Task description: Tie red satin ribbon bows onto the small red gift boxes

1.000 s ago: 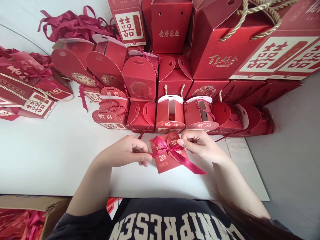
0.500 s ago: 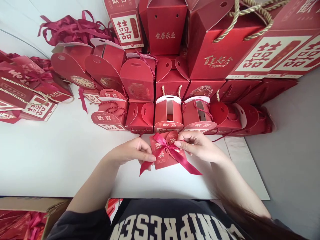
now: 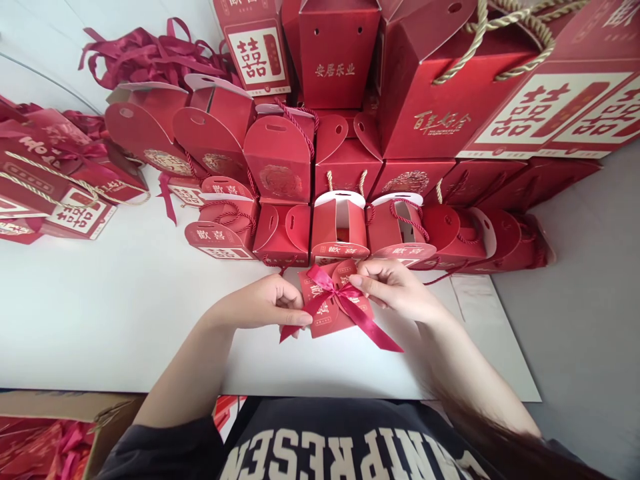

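A small red gift box (image 3: 327, 323) with pale printed characters sits on the white table in front of me. Over its top a glossy crimson ribbon (image 3: 367, 325) is tied in a bow, with one tail hanging towards the lower right. My left hand (image 3: 275, 303) pinches the ribbon's left tail between thumb and fingers at the box's left edge. At the upper right, my right hand (image 3: 393, 287) grips a loop of the bow between thumb and forefinger. The curled fingers hide part of the ribbon and the box's right corner.
Rows of red gift boxes (image 3: 277, 163) stand just behind the hands, larger ones (image 3: 340, 53) at the back. A heap of ribbon (image 3: 155, 60) lies back left, near more finished boxes (image 3: 75, 207). A cardboard carton (image 3: 115, 420) stands below the table's front left edge.
The left hand has shifted the ribbon's left tail slightly, so its end sits a little higher. Both hands keep their hold, and the view has moved a touch.
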`<state>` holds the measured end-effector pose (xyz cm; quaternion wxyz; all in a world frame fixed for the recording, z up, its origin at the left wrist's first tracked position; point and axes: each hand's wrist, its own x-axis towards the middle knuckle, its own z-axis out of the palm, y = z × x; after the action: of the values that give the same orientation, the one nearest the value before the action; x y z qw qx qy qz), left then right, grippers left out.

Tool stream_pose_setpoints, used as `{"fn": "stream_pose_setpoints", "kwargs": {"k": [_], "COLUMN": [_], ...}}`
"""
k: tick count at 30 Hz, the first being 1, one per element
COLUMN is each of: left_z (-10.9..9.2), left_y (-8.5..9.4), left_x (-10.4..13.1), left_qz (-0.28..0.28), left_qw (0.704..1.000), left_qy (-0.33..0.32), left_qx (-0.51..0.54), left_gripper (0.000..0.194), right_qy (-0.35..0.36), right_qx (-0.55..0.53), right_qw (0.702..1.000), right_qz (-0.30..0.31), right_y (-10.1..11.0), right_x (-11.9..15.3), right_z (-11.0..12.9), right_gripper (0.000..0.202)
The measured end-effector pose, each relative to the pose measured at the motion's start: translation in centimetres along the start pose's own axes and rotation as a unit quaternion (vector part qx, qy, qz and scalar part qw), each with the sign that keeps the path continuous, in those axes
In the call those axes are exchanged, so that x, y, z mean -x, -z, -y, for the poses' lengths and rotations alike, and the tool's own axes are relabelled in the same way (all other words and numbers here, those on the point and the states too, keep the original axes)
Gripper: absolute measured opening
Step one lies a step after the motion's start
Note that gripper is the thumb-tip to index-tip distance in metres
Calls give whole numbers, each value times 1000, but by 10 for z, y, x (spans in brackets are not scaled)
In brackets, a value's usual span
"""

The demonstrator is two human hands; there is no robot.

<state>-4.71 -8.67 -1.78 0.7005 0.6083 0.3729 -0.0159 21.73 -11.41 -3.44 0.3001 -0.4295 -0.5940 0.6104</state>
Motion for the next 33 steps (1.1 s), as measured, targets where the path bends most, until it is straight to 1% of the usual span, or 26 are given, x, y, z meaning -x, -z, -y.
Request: {"fn": "stream_pose_setpoints", "kwargs": {"k": [5,8,12,15,17,18,19,20,21,23,24,25,26,27,29,33], "left_z": [0,0,-1,-2,-3,-3,-3,-4,-5,-8,-9,-11,-12,-13,-15,-14], "left_y": [-1,-2,-4,-2,0,2,2,2,1,-6,-10,-16,-21,-26,-34,-38], "left_x": [0,-1,-2,0,4,6,7,9,9,7,4,1,-3,-8,-15,-21], "left_qz": [-13,-14,-13,-15,-26,-43,-73,-118,-174,-292,-339,-374,-395,-404,-396,-348], "left_qw": [1000,1000,1000,999,996,994,990,983,973,941,924,909,895,886,879,890], "left_qy": [7,0,0,9,13,9,1,-9,-22,-58,-82,-110,-139,-165,-196,-203], "left_qx": [-8,-11,-26,-50,-81,-102,-122,-139,-152,-160,-156,-151,-151,-155,-176,-212], "left_gripper": [38,41,42,45,47,47,46,44,42,34,31,28,25,24,21,20], "right_qy": [18,24,49,41,35,35,35,37,39,44,45,46,47,47,47,51], "right_qx": [7,-1,-14,-27,-29,-29,-30,-31,-32,-31,-29,-27,-27,-28,-32,-31], "right_qw": [1000,1000,999,999,999,999,999,999,999,998,998,998,998,998,998,998], "right_qz": [-11,-12,-15,-5,-5,-7,-9,-11,-15,-22,-25,-26,-26,-25,-25,-28], "right_y": [-1,-2,-3,-3,-3,-3,-3,-2,-2,-1,-1,-1,-1,-1,-2,-5], "right_x": [1,1,-1,-1,-1,-1,-1,0,0,0,1,1,1,1,1,0], "right_z": [-2,-4,-6,-7,-7,-7,-7,-6,-6,-5,-5,-4,-4,-3,-3,-3], "right_gripper": [47,46,46,46,46,46,46,46,46,46,46,46,45,44,42,39]}}
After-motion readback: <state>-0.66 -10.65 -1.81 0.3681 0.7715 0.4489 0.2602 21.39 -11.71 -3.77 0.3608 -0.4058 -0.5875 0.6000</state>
